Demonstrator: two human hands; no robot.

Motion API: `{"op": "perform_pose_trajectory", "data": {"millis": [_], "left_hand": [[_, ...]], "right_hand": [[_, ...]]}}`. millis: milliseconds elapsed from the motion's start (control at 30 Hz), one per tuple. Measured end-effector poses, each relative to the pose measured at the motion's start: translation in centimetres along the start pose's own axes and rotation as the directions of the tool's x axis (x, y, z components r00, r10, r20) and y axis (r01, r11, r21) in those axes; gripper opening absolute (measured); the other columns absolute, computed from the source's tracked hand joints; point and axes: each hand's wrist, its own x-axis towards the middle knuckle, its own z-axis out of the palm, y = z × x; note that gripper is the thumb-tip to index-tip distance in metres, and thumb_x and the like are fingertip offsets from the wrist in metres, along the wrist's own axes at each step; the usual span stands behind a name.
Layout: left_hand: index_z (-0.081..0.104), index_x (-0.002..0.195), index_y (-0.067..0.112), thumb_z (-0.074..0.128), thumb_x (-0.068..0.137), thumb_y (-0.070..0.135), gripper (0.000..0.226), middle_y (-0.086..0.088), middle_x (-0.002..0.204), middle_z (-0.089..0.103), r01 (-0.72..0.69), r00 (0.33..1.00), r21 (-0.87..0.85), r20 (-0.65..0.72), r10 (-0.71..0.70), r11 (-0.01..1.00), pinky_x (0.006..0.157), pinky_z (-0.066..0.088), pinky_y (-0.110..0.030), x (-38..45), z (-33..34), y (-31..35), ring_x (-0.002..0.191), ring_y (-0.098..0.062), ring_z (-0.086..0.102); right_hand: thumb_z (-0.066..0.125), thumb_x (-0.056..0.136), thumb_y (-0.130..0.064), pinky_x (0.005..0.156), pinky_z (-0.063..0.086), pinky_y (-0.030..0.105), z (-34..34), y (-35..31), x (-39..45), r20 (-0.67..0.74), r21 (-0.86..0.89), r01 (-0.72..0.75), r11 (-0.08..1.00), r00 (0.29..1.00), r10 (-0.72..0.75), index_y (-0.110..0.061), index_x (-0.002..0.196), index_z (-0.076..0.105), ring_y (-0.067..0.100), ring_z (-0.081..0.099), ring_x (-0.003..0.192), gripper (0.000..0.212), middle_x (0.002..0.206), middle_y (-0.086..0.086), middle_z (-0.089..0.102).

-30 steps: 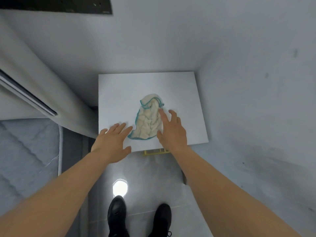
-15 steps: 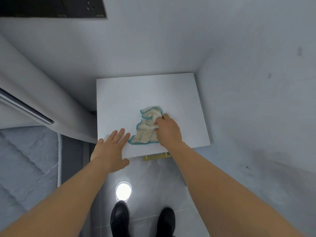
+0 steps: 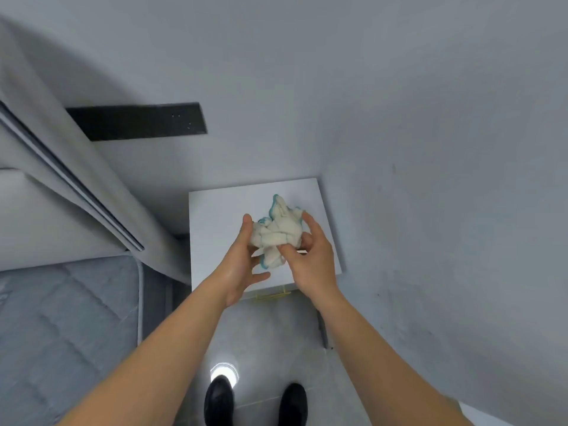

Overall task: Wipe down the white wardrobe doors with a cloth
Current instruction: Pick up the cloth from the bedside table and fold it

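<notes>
A crumpled white cloth (image 3: 278, 232) with a teal edge is bunched up and held in the air above a small white table (image 3: 215, 216). My left hand (image 3: 242, 265) cups it from the left and below, thumb up against its side. My right hand (image 3: 310, 256) pinches it from the right, with fingers over its top and thumb on its lower fold. The large white surface (image 3: 445, 179) on the right, rising beside the table, looks like the wardrobe door; it carries a few small dark marks.
A grey padded headboard (image 3: 76, 179) and a quilted mattress (image 3: 61, 318) fill the left side. A black panel (image 3: 138, 121) sits on the back wall. My black shoes (image 3: 219, 401) stand on a glossy tiled floor (image 3: 270, 333) in the narrow gap.
The cloth lay flat on the table with my hands on either side; my right hand grabbed it, lifted it off, and my left hand joined in holding it. The view tilted upward.
</notes>
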Motion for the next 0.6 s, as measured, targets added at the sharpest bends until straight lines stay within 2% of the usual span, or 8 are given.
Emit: {"op": "perform_pose_trajectory", "data": {"millis": [100, 200, 300, 367, 400, 467, 533, 600], "left_hand": [[0.073, 0.119, 0.023, 0.041, 0.094, 0.074, 0.065, -0.003, 0.124, 0.071, -0.015, 0.999, -0.138, 0.042, 0.021, 0.990, 0.096, 0.052, -0.040, -4.3, 4.1, 3.2, 0.111, -0.022, 0.069], [0.078, 0.111, 0.022, 0.058, 0.090, 0.062, 0.049, -0.011, 0.122, 0.073, -0.037, 0.995, -0.130, 0.088, 0.049, 0.991, 0.094, 0.054, -0.039, -9.4, 7.4, 5.6, 0.109, -0.027, 0.070], [0.072, 0.121, 0.012, 0.064, 0.091, 0.050, 0.049, -0.019, 0.120, 0.072, -0.069, 0.989, -0.068, 0.124, 0.077, 0.995, 0.082, 0.059, -0.035, -13.7, 10.0, 6.9, 0.101, -0.028, 0.072], [0.067, 0.121, 0.010, 0.068, 0.093, 0.043, 0.044, -0.020, 0.114, 0.074, -0.127, 0.988, -0.005, 0.093, 0.127, 0.992, 0.076, 0.059, -0.036, -16.5, 11.6, 7.5, 0.093, -0.028, 0.074], [0.065, 0.121, 0.010, 0.071, 0.092, 0.043, 0.045, -0.020, 0.114, 0.074, -0.160, 0.985, 0.030, 0.071, 0.158, 0.987, 0.078, 0.060, -0.039, -18.0, 12.5, 7.8, 0.095, -0.031, 0.074], [0.064, 0.120, 0.012, 0.074, 0.087, 0.051, 0.053, -0.019, 0.114, 0.074, -0.220, 0.975, 0.079, 0.056, 0.216, 0.972, 0.088, 0.061, -0.049, -20.5, 14.2, 8.0, 0.100, -0.035, 0.074], [0.066, 0.114, 0.017, 0.062, 0.091, 0.063, 0.052, -0.010, 0.109, 0.076, -0.237, 0.965, 0.115, 0.143, 0.220, 0.965, 0.089, 0.059, -0.047, -24.1, 16.8, 7.8, 0.099, -0.029, 0.074], [0.069, 0.111, 0.021, 0.035, 0.097, 0.071, 0.062, -0.003, 0.106, 0.077, -0.165, 0.963, 0.099, 0.229, 0.139, 0.981, 0.087, 0.056, -0.043, -26.6, 18.9, 6.8, 0.097, -0.024, 0.074]], "right_hand": [[0.070, 0.092, -0.006, 0.098, 0.058, 0.042, -2.3, -4.1, -4.9, 0.152, 0.143, -0.048, 0.989, 0.988, 0.026, -0.037, 0.123, 0.067, 0.012, 0.074, 0.104, 0.043, 0.111, -0.008, 0.078], [0.065, 0.096, -0.004, 0.099, 0.058, 0.044, -5.1, -8.1, -8.5, 0.197, 0.211, -0.104, 0.972, 0.978, 0.062, -0.020, 0.130, 0.069, 0.022, 0.073, 0.109, 0.038, 0.114, 0.000, 0.078], [0.068, 0.095, -0.007, 0.083, 0.061, 0.037, -8.5, -12.2, -11.7, 0.159, 0.163, -0.101, 0.982, 0.984, 0.075, -0.019, 0.122, 0.073, 0.029, 0.074, 0.103, 0.030, 0.107, 0.003, 0.079], [0.075, 0.090, -0.018, 0.070, 0.055, 0.023, -10.6, -14.9, -14.4, 0.013, -0.013, -0.008, 1.000, 1.000, 0.008, -0.031, 0.104, 0.076, 0.015, 0.073, 0.085, 0.019, 0.095, -0.007, 0.078], [0.077, 0.087, -0.026, 0.068, 0.051, 0.017, -11.6, -15.9, -15.9, -0.101, -0.151, 0.039, 0.988, 0.993, -0.055, -0.035, 0.094, 0.073, 0.006, 0.068, 0.074, 0.013, 0.089, -0.014, 0.076], [0.077, 0.084, -0.037, 0.066, 0.045, 0.013, -12.7, -16.9, -18.0, -0.259, -0.354, 0.087, 0.931, 0.948, -0.187, -0.034, 0.083, 0.068, 0.003, 0.060, 0.066, 0.009, 0.083, -0.019, 0.071], [0.073, 0.087, -0.037, 0.067, 0.043, 0.016, -14.2, -17.3, -20.7, -0.363, -0.398, 0.077, 0.914, 0.902, -0.234, -0.031, 0.082, 0.065, 0.003, 0.059, 0.066, 0.011, 0.082, -0.018, 0.068], [0.069, 0.089, -0.033, 0.068, 0.042, 0.020, -15.5, -17.1, -23.0, -0.423, -0.428, 0.046, 0.903, 0.873, -0.245, -0.031, 0.084, 0.062, 0.002, 0.057, 0.067, 0.009, 0.084, -0.017, 0.065]]}}
